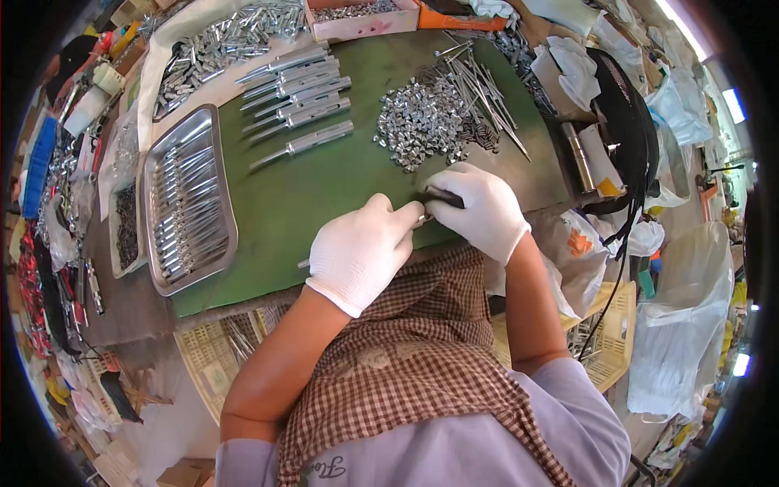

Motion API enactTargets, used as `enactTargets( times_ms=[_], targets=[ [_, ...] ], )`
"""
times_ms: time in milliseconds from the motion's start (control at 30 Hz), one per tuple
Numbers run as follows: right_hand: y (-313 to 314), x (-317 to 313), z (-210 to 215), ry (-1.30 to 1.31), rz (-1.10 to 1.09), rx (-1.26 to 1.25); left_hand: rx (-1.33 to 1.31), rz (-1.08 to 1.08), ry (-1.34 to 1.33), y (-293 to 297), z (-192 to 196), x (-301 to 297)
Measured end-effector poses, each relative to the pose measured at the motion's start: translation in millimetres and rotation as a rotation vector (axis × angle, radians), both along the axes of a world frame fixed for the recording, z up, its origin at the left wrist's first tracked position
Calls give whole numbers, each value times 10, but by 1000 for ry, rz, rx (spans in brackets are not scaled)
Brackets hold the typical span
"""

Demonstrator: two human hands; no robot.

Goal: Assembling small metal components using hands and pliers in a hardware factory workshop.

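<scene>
Both my hands wear white knit gloves and meet over the front edge of the green mat (296, 215). My left hand (363, 252) is closed around a slim metal-shafted tool; its thin shaft (303, 264) pokes out by the wrist, and the rest is mostly hidden. Closed too, my right hand (480, 207) grips a short dark-handled tool (444, 196) against the metal end between my fingers. Farther off on the mat, several silvery metal tools (320, 138) with slotted bodies and thin shafts lie in a row. A heap of small metal pieces (422, 122) sits beyond my right hand.
Left stands a steel tray (230, 223) of metal shafts, beside a tub of dark small parts (126, 223). Long thin rods (499, 97) lie right of the heap. Metal tubes (231, 40) and a pink box (365, 26) are at the back. A metal cylinder (578, 157) lies right.
</scene>
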State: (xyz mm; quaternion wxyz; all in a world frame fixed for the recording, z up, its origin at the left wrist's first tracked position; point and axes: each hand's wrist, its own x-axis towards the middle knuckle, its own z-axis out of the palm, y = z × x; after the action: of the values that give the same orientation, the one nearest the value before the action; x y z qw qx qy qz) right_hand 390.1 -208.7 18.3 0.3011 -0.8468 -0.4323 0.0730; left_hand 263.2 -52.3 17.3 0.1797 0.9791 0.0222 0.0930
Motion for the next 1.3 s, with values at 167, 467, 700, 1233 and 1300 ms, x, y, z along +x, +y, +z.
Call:
enactTargets(
  times_ms=[167, 467, 700, 1233, 1300],
  targets=[
    [8, 12, -36, -5, 19, -82, 14, 0, 67, 10, 46, 4],
    [34, 12, 20, -173, 66, -218, -3, 7, 73, 35, 28, -95],
    [-47, -124, 124, 0, 115, -62, -4, 20, 51, 27, 18, -117],
    [-59, 375, -169, -158, -377, 139, -35, 30, 43, 31, -3, -100],
    [-85, 297, -126, -123, -416, 46, -22, 31, 39, 19, 1, -98]
  ],
)
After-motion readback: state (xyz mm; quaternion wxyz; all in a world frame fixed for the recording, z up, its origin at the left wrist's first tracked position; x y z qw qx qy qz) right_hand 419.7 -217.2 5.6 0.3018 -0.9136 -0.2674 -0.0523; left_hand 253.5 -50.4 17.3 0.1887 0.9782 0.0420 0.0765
